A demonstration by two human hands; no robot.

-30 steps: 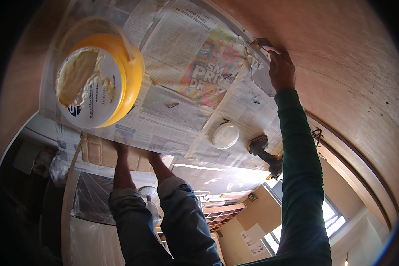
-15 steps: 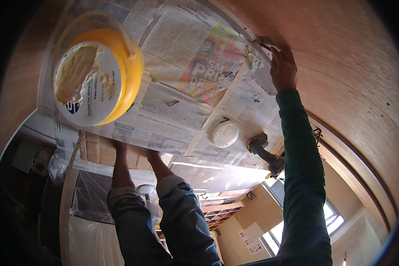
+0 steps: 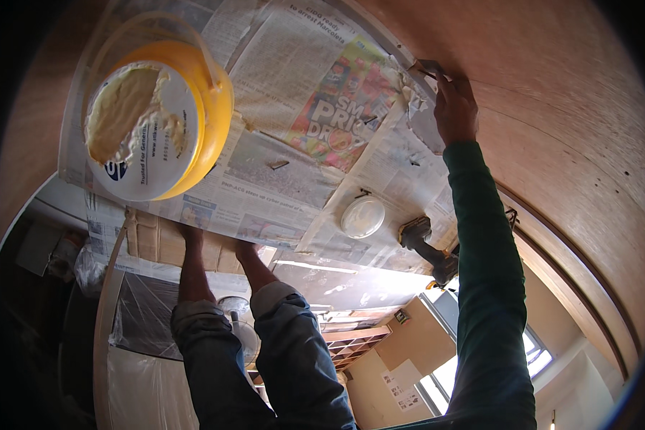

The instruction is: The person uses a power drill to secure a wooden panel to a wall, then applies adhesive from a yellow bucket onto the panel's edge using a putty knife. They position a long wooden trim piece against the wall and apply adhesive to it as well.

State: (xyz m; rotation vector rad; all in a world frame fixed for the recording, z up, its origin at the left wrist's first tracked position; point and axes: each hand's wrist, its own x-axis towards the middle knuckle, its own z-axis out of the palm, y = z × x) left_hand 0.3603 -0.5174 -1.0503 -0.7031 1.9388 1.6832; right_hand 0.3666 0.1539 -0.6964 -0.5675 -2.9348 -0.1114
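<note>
- Not much is new since half a second ago: the right hand (image 3: 457, 111) is in nearly the same spot, well to the right of the yellow tub (image 3: 220, 129).
- The fingers of that hand are closed on a small flat scraper (image 3: 431, 67), so the work seems to stay at one place.
- I can't see the left hand, so I can't tell what it does.
- Cream paste (image 3: 125, 107) is spread on the white lid (image 3: 168, 168) of the yellow tub.
- The scraper is where the newspaper (image 3: 265, 86) stops and the curved wood panel (image 3: 552, 122) starts, across the paper from the tub.
- Torn paper (image 3: 412, 100) sticks up just beside the hand, on the side toward the tub, and could snag.
- A wide stretch of newspaper lies between the tub and the hand, with just small bits there.
- A round white disc (image 3: 363, 217) and a power drill (image 3: 437, 258) lie right of the tub and lower down. The green sleeve (image 3: 491, 272) passes close by the drill.
- The paper's near edge runs just below the tub, by the bare legs (image 3: 196, 272).
</note>
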